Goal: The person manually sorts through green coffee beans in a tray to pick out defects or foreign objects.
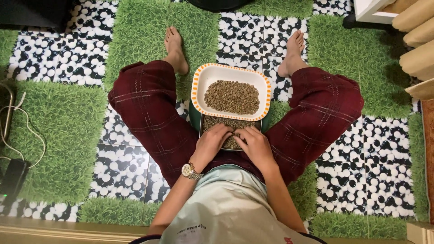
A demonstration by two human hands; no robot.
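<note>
Head view, looking straight down at a seated person w/ legs spread, dark red plaid trousers [149, 113], bare feet toward top of frame.

Centre of frame: white dish [201, 88] w/ orange-dashed rim, rounded-rectangle shape, holding a heap of small greenish-brown beans [232, 96]. It sits btwn the knees, just above the hands. Directly below it, partly under its lower edge, a second tray [209, 123], also full of the same beans.

Left hand [211, 141], centre frame, lies palm-down on the lower tray, fingers curled into the beans; whether anything is pinched can't tell, fingertips buried. Gold wristwatch [191, 171] on that wrist.

Right hand [255, 143], just beside the left, nearly touching it at the fingertips, also palm-down on the tray w/ fingers bent into the beans; grip contents can't tell either.

Lower centre: pale grey-green shirt [226, 208] fills the bottom of frame.

Floor: mat [58, 131] of alternating squares, fake grass and black-and-white pebble pattern. Left edge: white cable [27, 124] looping over the grass, dark device [12, 177] at lower left. Upper right: beige cushions [418, 40] stacked at the frame edge.
</note>
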